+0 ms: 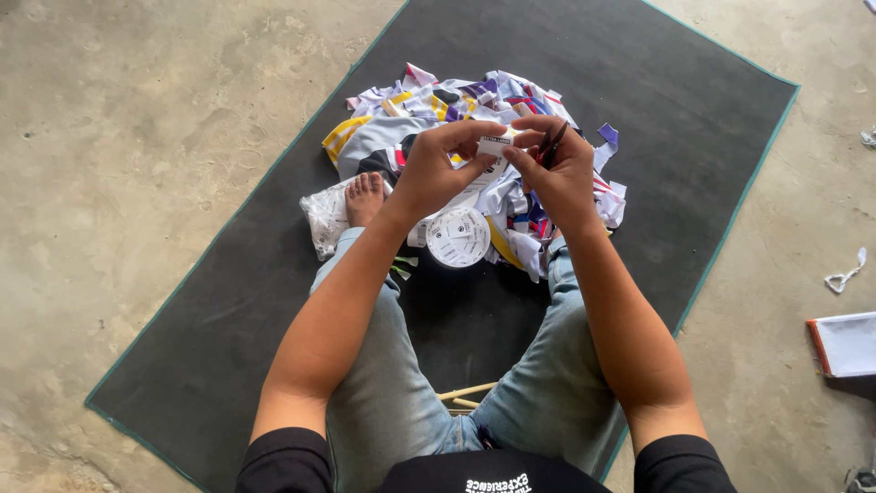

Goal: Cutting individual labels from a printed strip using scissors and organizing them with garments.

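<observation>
I sit on a dark mat (639, 110) with my legs stretched out in jeans. My left hand (436, 169) and my right hand (555, 173) meet above a pile of coloured fabric scraps (411, 114). Both pinch a small white tag (494, 146) between the fingertips. My right hand also grips a small dark tool with red handles (550, 146), which looks like snips. A white round spool (458, 237) lies between my legs just below the hands. My bare left foot (365, 196) rests on a clear plastic bag (324, 219).
The mat lies on a bare concrete floor (119, 137). Thin wooden sticks (465, 395) lie on the mat between my thighs. A white board with a red edge (844, 342) and a white fabric scrap (844, 274) sit on the floor at the right.
</observation>
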